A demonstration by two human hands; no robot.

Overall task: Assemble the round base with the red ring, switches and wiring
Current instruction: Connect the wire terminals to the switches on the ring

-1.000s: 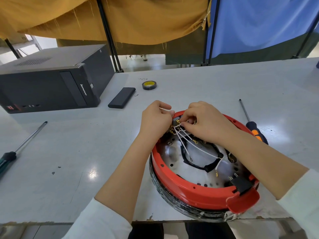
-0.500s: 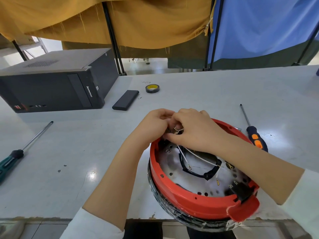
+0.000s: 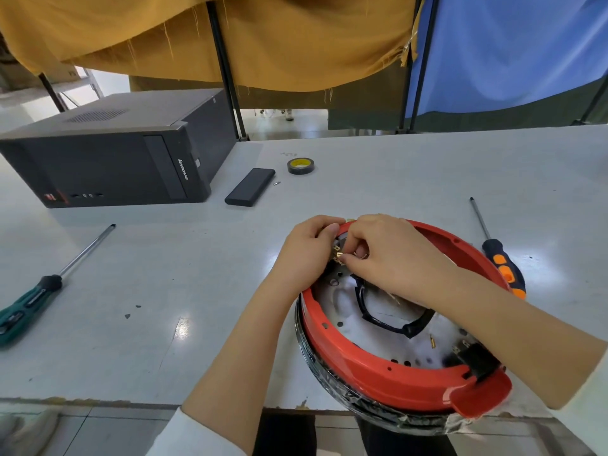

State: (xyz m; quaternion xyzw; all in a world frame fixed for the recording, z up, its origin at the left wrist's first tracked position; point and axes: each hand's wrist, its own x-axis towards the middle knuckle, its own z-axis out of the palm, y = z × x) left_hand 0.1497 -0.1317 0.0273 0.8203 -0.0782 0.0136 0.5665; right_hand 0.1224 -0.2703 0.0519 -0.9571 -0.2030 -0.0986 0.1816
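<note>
Round base point(image 3: 378, 327) at counter point(image 3: 197, 291) edge; both hands, left hand point(image 3: 306, 255), right hand point(image 3: 391, 255), pinch brass terminals point(image 3: 338, 253) at 11 o'clock; slip risks bending them.

- The word "lenovo" stands in pale letters on the front panel of the black computer case point(image 3: 108, 159), running along the panel's length, near the case's right-hand corner.
- A small red sticker sits low on the same front, at the case's left end; its print is too small to read.
- The tape roll point(image 3: 300, 166), right of the case, shows no legible marking.
</note>
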